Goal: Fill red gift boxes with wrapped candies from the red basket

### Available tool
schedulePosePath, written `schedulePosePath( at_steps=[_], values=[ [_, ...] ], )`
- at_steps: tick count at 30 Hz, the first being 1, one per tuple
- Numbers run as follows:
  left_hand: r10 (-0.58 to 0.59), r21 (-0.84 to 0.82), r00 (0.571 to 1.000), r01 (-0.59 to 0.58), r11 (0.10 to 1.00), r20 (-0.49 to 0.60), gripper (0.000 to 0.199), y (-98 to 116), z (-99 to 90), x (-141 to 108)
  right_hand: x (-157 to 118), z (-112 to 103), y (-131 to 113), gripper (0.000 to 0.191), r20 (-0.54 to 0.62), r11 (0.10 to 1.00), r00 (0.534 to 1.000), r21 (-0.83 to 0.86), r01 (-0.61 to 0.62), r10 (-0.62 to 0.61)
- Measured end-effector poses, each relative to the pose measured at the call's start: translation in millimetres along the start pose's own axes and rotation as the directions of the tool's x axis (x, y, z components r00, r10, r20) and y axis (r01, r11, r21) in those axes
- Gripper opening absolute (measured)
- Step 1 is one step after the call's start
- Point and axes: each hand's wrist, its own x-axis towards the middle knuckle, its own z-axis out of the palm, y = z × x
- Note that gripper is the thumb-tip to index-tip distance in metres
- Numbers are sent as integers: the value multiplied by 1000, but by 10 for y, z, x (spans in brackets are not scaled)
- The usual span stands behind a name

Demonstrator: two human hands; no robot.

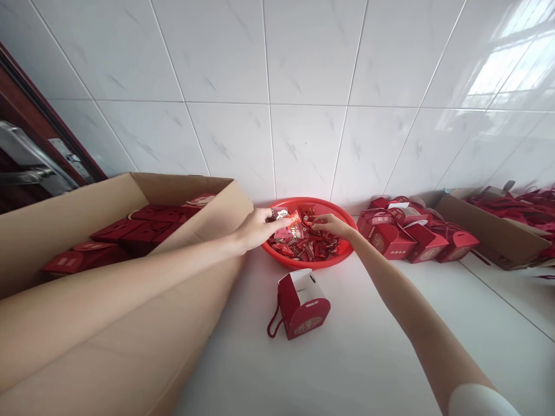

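A red plastic basket (310,264) full of wrapped sweets (310,248) stands against the wall. Over its left side, my left hand (256,229) is closed around several red candy packets (291,225), with the thumb on top. My right hand (333,224) reaches into the right side of the basket, fingertips pinched together among the sweets; what they grip, if anything, is too small to name. In front of the basket stands a red gift box (304,309) with its top open, showing white inside, and a dark red cord handle hanging at its left.
To the left is a large cardboard carton (191,329) with red boxes (143,231) inside. Several closed red gift boxes (388,237) stand right of the basket. Farther right, a cardboard tray (489,234) holds red items (515,202). A door handle (30,176) shows at far left.
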Motion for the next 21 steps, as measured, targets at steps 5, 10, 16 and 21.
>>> schedulePosePath(
  at_steps=[5, 10, 16, 21],
  values=[
    [11, -86, 1000, -12, 996, -13, 46, 68, -26, 3, 8, 39, -9, 18, 22, 994, 1000, -107, -17, 20],
    [-13, -116, 1000, 11, 993, -16, 45, 67, -19, 2, 27, 80, 12, 11, 119, 959, 991, -281, -32, 68],
    [-6, -98, 1000, 5, 995, -6, 48, 59, -19, 10, 3, 67, -13, 10, 204, 935, 977, -355, 12, 65],
    [-8, -119, 1000, 8, 993, -5, 50, 54, -19, 10, -30, 86, -89, 16, 189, 931, 982, -359, 65, 4]
  ],
)
